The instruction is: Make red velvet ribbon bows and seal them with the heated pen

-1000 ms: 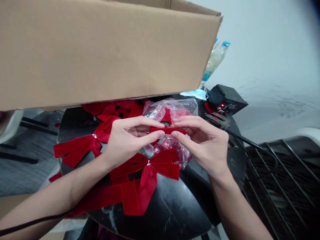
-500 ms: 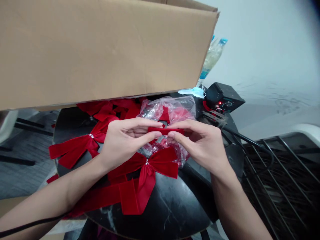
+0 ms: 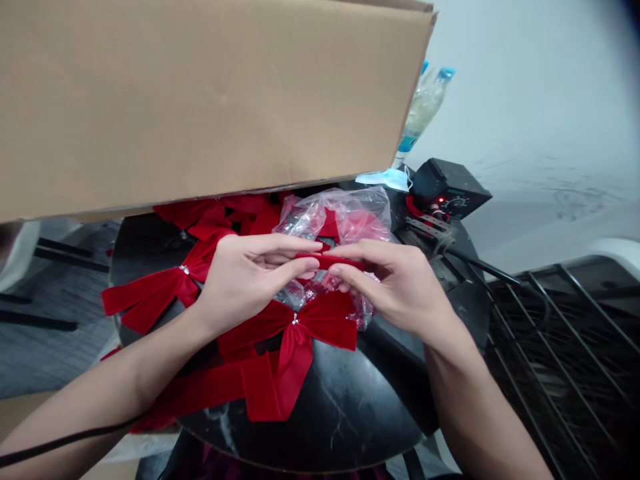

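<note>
Between both hands is a folded red velvet ribbon (image 3: 340, 262), pinched by thumbs and fingers. My left hand (image 3: 255, 270) has its end on one side, and my right hand (image 3: 395, 277) grips the other. Just below them lies a finished-looking red bow (image 3: 327, 320) with a silver tie at its middle and long tails. Another red bow (image 3: 150, 300) rests left of my left hand. Behind the fingers, a clear plastic bag (image 3: 305, 217) with red pieces inside lies on the table. My fingers partly cover the ribbon.
A large cardboard box (image 3: 210, 100) rises across the back of the black marbled round table (image 3: 350, 413). More red ribbon (image 3: 200, 217) is heaped beneath it. At the right stand a black device with a red light (image 3: 450, 190), a face mask (image 3: 385, 179) and a metal rack (image 3: 565, 340).
Both hands stay on the ribbon, with the right fingers shifted slightly left. The ribbon now tilts a little down to the right. The bows lie as before.
</note>
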The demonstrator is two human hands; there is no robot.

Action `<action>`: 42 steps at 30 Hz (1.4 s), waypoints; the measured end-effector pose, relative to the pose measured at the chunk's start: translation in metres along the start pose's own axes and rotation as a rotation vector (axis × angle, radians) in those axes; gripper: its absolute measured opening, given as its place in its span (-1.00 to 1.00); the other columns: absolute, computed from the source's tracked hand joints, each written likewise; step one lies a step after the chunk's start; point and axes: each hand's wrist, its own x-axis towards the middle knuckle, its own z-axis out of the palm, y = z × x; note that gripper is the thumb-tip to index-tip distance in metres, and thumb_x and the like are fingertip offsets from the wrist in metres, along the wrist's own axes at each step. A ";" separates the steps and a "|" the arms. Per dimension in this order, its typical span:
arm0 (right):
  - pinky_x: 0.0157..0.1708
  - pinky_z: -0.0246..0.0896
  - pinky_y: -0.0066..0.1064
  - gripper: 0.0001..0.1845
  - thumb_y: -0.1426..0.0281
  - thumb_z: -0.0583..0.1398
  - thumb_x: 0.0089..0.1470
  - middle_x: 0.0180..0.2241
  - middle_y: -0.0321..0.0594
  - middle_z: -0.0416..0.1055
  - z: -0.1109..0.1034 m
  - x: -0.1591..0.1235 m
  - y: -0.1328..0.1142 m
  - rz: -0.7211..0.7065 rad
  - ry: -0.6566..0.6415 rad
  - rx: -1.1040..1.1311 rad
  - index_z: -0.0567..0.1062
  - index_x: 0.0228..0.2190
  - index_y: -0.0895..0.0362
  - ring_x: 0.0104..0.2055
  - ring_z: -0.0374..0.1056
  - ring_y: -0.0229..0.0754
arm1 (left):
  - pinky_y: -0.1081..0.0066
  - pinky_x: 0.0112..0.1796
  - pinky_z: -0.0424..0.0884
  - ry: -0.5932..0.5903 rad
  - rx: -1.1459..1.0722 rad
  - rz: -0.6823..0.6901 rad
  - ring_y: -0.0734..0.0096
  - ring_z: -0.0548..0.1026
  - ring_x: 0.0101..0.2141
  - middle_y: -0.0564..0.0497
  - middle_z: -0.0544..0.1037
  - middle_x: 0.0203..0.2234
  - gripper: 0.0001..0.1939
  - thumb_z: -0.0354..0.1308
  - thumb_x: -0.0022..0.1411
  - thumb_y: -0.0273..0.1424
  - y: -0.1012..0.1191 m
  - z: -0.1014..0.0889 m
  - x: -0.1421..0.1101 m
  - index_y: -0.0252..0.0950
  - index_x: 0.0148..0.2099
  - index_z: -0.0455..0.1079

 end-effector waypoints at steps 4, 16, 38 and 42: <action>-0.20 0.31 -0.49 -0.90 0.44 0.23 0.29 -0.29 -0.27 0.58 -0.010 -0.012 -0.012 -0.109 -0.023 -0.228 0.58 -0.21 0.14 -0.26 0.48 -0.29 | 0.40 -0.27 0.64 -0.280 0.090 -0.104 0.31 0.70 -0.36 0.06 0.72 -0.36 -0.63 0.36 0.24 -0.29 0.005 -0.014 -0.001 -0.22 0.08 0.55; -0.27 0.34 -0.51 -0.87 0.29 0.19 0.33 -0.30 -0.36 0.60 0.023 -0.129 -0.045 0.459 -0.023 0.080 0.56 -0.21 -0.01 -0.31 0.51 -0.29 | 0.32 -0.23 0.38 -0.722 0.826 0.063 0.19 0.52 -0.20 -0.07 0.51 -0.24 -0.88 0.18 0.35 -0.43 -0.004 -0.018 -0.038 -0.27 -0.07 0.46; 0.00 0.41 -0.33 -0.89 0.29 0.24 0.28 -0.07 -0.20 0.56 0.070 -0.116 -0.042 0.325 0.164 0.684 0.52 -0.28 0.06 -0.09 0.53 -0.20 | 0.34 -0.10 0.50 -0.460 -0.329 -0.679 0.23 0.66 -0.16 -0.06 0.68 -0.21 -0.68 0.37 0.18 -0.39 0.017 -0.032 -0.073 -0.27 -0.04 0.40; 0.22 0.21 -0.29 -0.93 0.31 0.25 0.28 0.11 -0.20 0.47 0.047 -0.113 -0.046 0.248 0.101 0.401 0.53 -0.25 0.03 0.21 0.36 -0.12 | 0.39 -0.21 0.51 -0.454 -0.262 -0.586 0.27 0.65 -0.25 0.01 0.67 -0.31 -0.72 0.31 0.21 -0.39 0.039 -0.035 -0.062 -0.24 -0.02 0.45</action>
